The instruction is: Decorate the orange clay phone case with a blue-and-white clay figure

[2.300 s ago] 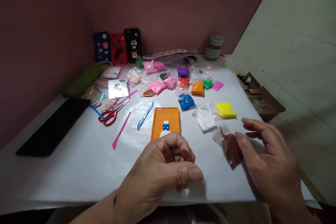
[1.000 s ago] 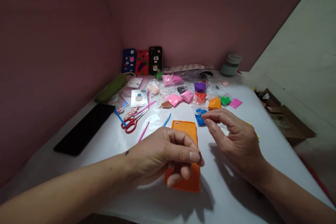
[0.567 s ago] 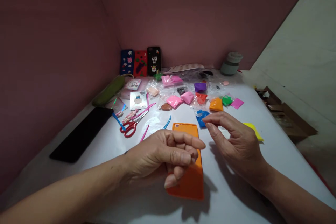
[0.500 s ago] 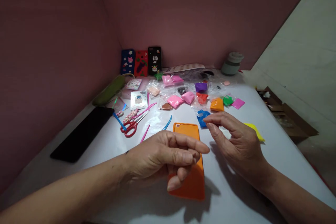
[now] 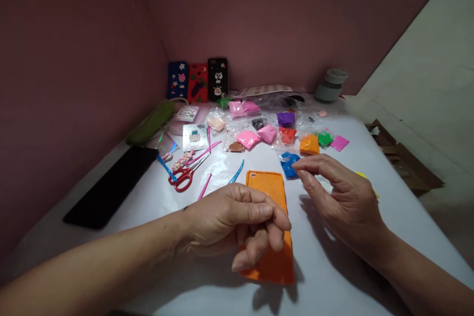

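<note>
My left hand (image 5: 244, 224) hovers over the orange phone case (image 5: 268, 261), its thumb pressed on the index finger and the other fingers loosely curled. Anything between thumb and finger is too small or hidden to make out. To the right of the case, above the table, my right hand (image 5: 340, 192) brings thumb and index fingertips close together in a pinch; what they hold, if anything, does not show. Just beyond those fingertips lies a bag of blue clay (image 5: 289, 165). Part of the case is covered by my left hand.
Red-handled scissors (image 5: 181, 178), a blue modelling tool (image 5: 237, 172) and a pink tool (image 5: 205, 186) lie to the left. Bags of coloured clay, such as orange (image 5: 309, 144), stretch across the back. A black slab (image 5: 111, 187) sits far left; decorated cases (image 5: 198, 83) lean on the wall.
My left thumb has closed onto the index finger, and the fingers have curled and dipped. My right hand keeps its pinched shape. The whole view has shifted slightly.
</note>
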Motion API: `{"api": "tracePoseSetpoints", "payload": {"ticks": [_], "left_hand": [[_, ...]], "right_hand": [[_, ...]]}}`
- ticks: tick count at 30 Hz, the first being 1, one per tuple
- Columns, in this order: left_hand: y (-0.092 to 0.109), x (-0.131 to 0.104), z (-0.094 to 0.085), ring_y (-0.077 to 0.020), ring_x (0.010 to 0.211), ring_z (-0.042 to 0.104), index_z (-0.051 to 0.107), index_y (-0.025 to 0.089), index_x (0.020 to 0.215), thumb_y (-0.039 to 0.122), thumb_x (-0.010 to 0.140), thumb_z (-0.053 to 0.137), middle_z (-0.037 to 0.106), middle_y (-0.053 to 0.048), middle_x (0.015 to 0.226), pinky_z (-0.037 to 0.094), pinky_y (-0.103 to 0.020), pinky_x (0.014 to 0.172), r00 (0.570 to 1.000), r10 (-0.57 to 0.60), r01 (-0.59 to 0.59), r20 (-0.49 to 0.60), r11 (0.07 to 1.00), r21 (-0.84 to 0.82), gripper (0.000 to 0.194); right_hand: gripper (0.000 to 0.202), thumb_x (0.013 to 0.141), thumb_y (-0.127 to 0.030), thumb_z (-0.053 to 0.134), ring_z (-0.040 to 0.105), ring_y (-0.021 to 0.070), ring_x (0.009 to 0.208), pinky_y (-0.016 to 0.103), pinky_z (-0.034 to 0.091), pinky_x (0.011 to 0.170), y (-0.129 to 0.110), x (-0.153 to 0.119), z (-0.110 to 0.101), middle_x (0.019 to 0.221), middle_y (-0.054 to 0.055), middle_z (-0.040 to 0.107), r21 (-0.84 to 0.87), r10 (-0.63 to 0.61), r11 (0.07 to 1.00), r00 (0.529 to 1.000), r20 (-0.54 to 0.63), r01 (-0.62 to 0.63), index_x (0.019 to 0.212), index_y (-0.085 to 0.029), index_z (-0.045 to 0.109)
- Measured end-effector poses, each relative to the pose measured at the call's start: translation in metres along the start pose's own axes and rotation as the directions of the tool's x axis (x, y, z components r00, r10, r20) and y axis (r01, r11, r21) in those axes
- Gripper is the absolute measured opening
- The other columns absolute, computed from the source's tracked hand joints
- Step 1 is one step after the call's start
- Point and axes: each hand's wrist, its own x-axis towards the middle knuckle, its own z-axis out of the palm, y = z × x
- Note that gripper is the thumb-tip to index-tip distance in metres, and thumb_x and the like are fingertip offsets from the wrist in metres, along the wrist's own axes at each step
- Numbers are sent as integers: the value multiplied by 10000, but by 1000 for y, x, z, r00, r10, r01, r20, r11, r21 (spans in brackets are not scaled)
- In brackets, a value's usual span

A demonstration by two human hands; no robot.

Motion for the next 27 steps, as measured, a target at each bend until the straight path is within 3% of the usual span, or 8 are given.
{"api": "tracePoseSetpoints", "payload": {"ticks": [14, 21, 27], "left_hand": [[0, -5, -10, -99, 407, 621, 700, 86, 728, 127, 667, 747, 712, -85, 720, 482, -142, 363, 1000, 13, -13, 6, 1000, -17, 87], [-3, -4, -10, -79, 347, 538, 646, 96, 769, 303, 837, 638, 658, -48, 618, 413, -133, 314, 999, 32, -32, -18, 999, 14, 218], [-8, -4, -6, -51, 269, 422, 658, 95, 811, 291, 899, 551, 575, 9, 511, 335, -125, 282, 996, 30, -24, -87, 998, 65, 241]], "right_hand": [[102, 877, -89, 564, 644, 159, 926, 241, 459, 838, 1, -1, 3, 866, 88, 675, -12, -13, 1000, 999, 31, 13, 921, -106, 654], [110, 876, -79, 560, 638, 152, 897, 249, 465, 840, -2, -3, 2, 867, 91, 672, 4, -17, 1000, 998, 59, 16, 921, -104, 657], [176, 876, -92, 546, 616, 149, 868, 263, 515, 760, -20, -6, -3, 908, 83, 658, 113, -76, 992, 985, 153, 59, 1029, -124, 627]]}}
